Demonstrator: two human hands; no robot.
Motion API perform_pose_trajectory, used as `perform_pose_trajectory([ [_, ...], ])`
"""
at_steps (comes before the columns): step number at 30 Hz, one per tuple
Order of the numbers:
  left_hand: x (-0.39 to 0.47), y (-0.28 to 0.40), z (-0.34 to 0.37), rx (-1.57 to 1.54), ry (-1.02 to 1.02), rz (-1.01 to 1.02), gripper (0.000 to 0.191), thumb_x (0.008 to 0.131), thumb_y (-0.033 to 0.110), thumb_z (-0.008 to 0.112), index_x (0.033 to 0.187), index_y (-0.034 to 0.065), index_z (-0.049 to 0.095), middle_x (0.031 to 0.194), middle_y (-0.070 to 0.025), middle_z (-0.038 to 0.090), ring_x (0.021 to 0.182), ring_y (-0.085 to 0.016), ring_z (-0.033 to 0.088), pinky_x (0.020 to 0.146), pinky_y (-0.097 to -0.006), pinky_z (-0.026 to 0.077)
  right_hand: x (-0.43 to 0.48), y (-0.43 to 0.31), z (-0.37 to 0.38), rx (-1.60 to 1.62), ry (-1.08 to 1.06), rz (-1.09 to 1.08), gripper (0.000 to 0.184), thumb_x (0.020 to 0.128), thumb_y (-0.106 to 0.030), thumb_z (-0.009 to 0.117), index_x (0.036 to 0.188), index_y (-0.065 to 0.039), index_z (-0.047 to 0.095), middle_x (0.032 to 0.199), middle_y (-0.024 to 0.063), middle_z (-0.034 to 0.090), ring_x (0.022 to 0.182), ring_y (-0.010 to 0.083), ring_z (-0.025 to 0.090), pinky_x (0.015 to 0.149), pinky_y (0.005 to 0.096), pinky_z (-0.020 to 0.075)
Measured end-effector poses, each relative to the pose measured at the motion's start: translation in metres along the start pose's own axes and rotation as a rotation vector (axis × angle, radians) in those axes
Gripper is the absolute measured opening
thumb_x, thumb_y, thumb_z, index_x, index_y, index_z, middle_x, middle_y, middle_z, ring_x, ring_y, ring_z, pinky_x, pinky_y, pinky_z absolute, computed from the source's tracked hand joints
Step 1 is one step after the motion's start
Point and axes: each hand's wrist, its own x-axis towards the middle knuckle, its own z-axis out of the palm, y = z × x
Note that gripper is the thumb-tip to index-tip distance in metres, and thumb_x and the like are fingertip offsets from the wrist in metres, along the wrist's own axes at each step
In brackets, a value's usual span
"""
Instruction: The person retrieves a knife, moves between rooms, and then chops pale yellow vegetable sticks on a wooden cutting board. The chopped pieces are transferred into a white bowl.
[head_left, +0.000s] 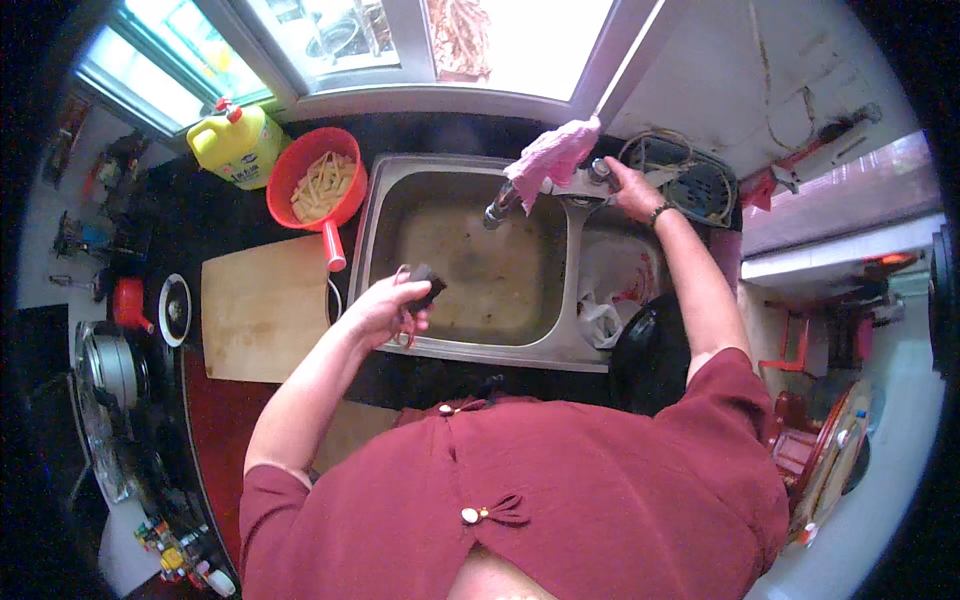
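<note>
My left hand (386, 311) is over the near left rim of a steel sink (480, 352), shut on a small dark object (425, 289). That object is blurred, so I cannot tell its exact kind. With my right hand (634, 191) I grip the metal tap handle (600, 171) behind the sink. A pink cloth (551, 157) is wrapped around the tap, and its spout (493, 216) points over the large basin (450, 240). Cloudy brownish water appears to cover the bottom of that basin; no stream shows from the spout.
Left of the sink stand a red plastic colander (277, 199) with pale cut strips, a yellow detergent jug (240, 146) and a wooden cutting board (262, 315). A white plastic bag (598, 322) lies in the small basin. A black round item (656, 352) overlaps its near edge.
</note>
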Motion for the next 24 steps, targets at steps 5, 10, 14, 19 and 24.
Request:
perform_pose_trajectory([
  [5, 0.070, 0.018, 0.017, -0.042, 0.002, -0.061, 0.024, 0.092, 0.013, 0.071, 0.105, 0.0078, 0.051, 0.077, -0.0057, 0.061, 0.060, -0.017, 0.065, 0.048, -0.0296, 0.055, -0.007, -0.009, -0.013, -0.639, 0.289, -0.373, 0.048, 0.086, -0.002, 0.056, 0.132, -0.018, 0.062, 0.102, 0.0106, 0.067, 0.097, 0.0331, 0.064, 0.084, 0.0444, 0.0527],
  [10, 0.124, 0.019, 0.045, -0.003, -0.034, 0.022, 0.029, 0.089, 0.009, 0.072, 0.108, 0.0074, 0.050, 0.075, -0.0045, 0.058, 0.058, -0.016, 0.063, 0.051, -0.0303, 0.056, -0.050, -0.035, 0.052, -0.168, 0.695, -0.458, 0.020, 0.086, -0.004, 0.064, 0.105, -0.007, 0.066, 0.093, 0.0126, 0.064, 0.088, 0.0327, 0.063, 0.077, 0.0442, 0.0531],
  [14, 0.138, 0.013, 0.065, 0.126, 0.002, 0.160, 0.026, 0.089, 0.011, 0.071, 0.107, 0.0077, 0.053, 0.076, -0.0006, 0.054, 0.057, -0.012, 0.057, 0.049, -0.0278, 0.053, -0.090, -0.071, 0.153, 0.551, 0.150, -0.123, 0.028, 0.096, -0.020, 0.066, 0.118, -0.002, 0.067, 0.101, 0.0109, 0.071, 0.096, 0.0236, 0.068, 0.087, 0.0365, 0.0534],
  [19, 0.132, -0.003, 0.082, 0.785, 0.386, 0.540, 0.037, 0.088, 0.018, 0.069, 0.118, 0.0007, 0.054, 0.096, -0.0194, 0.069, 0.089, -0.030, 0.070, 0.077, -0.0434, 0.057, -0.060, -0.123, 0.218, 1.280, -0.052, 0.130, 0.036, 0.100, -0.029, 0.064, 0.125, -0.004, 0.065, 0.106, 0.0010, 0.069, 0.094, 0.0141, 0.064, 0.084, 0.0291, 0.0513],
  [24, 0.124, -0.002, 0.065, 0.841, 0.437, 0.433, 0.051, 0.085, 0.024, 0.070, 0.127, -0.0016, 0.054, 0.107, -0.0218, 0.070, 0.102, -0.032, 0.068, 0.089, -0.0406, 0.053, -0.049, -0.133, 0.217, 1.227, -0.177, 0.125, 0.027, 0.098, -0.025, 0.067, 0.115, -0.003, 0.071, 0.101, -0.0042, 0.069, 0.088, 0.0068, 0.059, 0.078, 0.0235, 0.0486],
])
